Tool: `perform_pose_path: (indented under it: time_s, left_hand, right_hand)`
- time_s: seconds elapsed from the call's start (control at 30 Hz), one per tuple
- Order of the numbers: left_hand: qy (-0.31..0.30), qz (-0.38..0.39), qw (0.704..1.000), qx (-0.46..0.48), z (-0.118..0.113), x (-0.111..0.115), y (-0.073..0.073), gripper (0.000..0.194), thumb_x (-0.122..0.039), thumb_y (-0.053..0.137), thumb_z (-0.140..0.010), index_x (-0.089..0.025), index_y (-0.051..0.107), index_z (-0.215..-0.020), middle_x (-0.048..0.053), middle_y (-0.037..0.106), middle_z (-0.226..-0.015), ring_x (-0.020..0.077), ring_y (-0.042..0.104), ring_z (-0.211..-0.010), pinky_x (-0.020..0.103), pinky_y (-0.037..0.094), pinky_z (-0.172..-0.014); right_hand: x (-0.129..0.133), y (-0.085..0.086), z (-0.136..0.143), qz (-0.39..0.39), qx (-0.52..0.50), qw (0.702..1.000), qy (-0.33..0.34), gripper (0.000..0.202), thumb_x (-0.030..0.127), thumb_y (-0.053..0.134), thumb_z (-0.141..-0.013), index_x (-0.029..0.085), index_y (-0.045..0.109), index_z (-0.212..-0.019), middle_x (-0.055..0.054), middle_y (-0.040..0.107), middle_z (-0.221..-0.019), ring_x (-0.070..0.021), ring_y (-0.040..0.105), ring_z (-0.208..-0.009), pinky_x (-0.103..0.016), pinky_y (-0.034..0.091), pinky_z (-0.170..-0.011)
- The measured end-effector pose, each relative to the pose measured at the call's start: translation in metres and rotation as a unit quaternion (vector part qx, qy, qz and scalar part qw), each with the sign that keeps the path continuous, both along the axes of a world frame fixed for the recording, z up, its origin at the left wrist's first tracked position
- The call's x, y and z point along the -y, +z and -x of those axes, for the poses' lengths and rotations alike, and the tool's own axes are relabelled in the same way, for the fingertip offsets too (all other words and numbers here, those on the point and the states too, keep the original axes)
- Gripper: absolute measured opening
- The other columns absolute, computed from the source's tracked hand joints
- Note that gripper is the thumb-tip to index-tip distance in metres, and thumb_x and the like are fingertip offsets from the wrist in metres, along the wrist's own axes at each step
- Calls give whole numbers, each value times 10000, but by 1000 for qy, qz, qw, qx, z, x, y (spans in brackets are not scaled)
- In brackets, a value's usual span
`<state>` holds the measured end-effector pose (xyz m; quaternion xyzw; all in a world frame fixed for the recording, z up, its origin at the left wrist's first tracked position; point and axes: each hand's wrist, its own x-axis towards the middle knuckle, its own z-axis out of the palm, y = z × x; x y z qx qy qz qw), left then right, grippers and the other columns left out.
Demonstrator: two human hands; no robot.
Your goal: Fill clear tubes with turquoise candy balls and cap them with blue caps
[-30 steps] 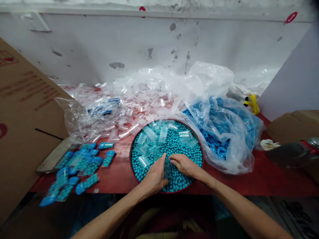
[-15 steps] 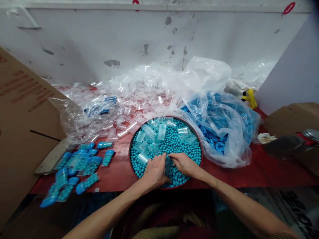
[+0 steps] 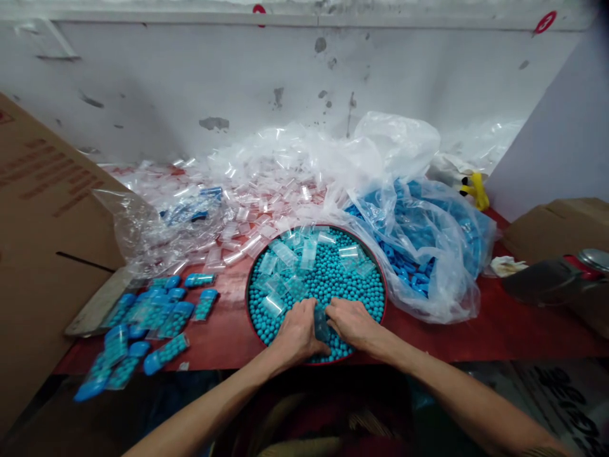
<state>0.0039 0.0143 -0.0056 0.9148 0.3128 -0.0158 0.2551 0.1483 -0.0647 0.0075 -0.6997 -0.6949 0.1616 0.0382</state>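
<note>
one left hand (image 3: 301,330) gripping clear tube (image 3: 321,324); right hand (image 3: 353,322) beside; tray rim (image 3: 328,362) close

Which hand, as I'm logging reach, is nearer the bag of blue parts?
Right: the right hand is front-left of the bag, apart from it; the left hand is farther left.

Box print (image 3: 51,171), red signs (image 3: 545,22), black lettering (image 3: 564,390) look illegible.

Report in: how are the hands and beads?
Left-hand grip on clear plastic container; right-hand grip at its side. Round turquoise beads underneath. Loose transparent plastic pieces farther back, seemingly not blocking.
</note>
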Motion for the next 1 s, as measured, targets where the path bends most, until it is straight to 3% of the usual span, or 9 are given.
perform_pose_path:
  time_s: [0.13,0.33,0.5,0.6,0.7,0.77,0.87,1.0]
  left_hand:
    - [24,66,997,37,1,0,-3,865,-403,726,-432,-186,314,-1161,66,487,-1074,239,469,-1011,340,375,-846]
    - [17,17,998,-62,-3,6,8,972,-442,705,-454,-201,224,-1264,112,405,-1238,283,378,-1130,404,282,-918]
    - [-6,-19,997,-77,-3,9,12,876,-462,660,-518,-176,262,-1244,116,444,-1209,279,392,-1116,405,277,-907]
    - [4,-24,997,-78,-3,8,13,666,-400,636,-560,-186,380,-1136,83,517,-1101,252,466,-1026,351,326,-845]
    - [12,-14,998,-64,-5,6,16,532,-347,610,-582,-199,424,-1058,55,544,-1027,223,507,-946,300,350,-786]
    - [17,-6,998,-59,-6,5,18,523,-341,604,-582,-201,423,-1052,52,549,-1010,219,509,-941,289,350,-783]
    - [24,8,998,-49,-6,5,18,550,-357,606,-578,-189,415,-1065,60,549,-1003,224,500,-955,291,350,-798]
    - [33,16,999,-29,-2,5,14,589,-340,612,-569,-186,402,-1097,64,529,-1034,231,480,-976,310,349,-824]
  right_hand:
    - [-1,-1,3,-6,-64,998,-29,176,247,450,-799,196,618,-806,-35,616,-821,-152,554,-778,-227,352,-630]
    - [1,1,4,-40,-111,991,-64,224,235,412,-818,191,631,-802,-38,643,-794,-146,564,-755,-226,350,-659]
    - [2,3,13,-68,-174,982,-36,214,186,410,-815,180,623,-833,-36,639,-782,-132,559,-724,-210,370,-662]
    - [2,6,7,-78,-212,974,3,226,172,400,-823,198,615,-890,-22,635,-832,-124,564,-765,-198,383,-693]
    - [0,15,-15,-83,-138,987,-11,232,179,397,-833,223,596,-944,-24,611,-881,-137,557,-838,-212,388,-728]
    - [-4,21,-35,-79,-22,993,-86,215,235,443,-820,205,563,-996,-62,585,-925,-179,545,-875,-253,399,-730]
    - [-15,23,-59,-33,127,972,-192,323,331,547,-757,145,532,-1021,-134,555,-958,-251,538,-884,-308,420,-683]
    - [-25,17,-67,17,171,964,-204,209,260,480,-806,113,559,-932,-155,562,-929,-240,568,-828,-294,428,-643]
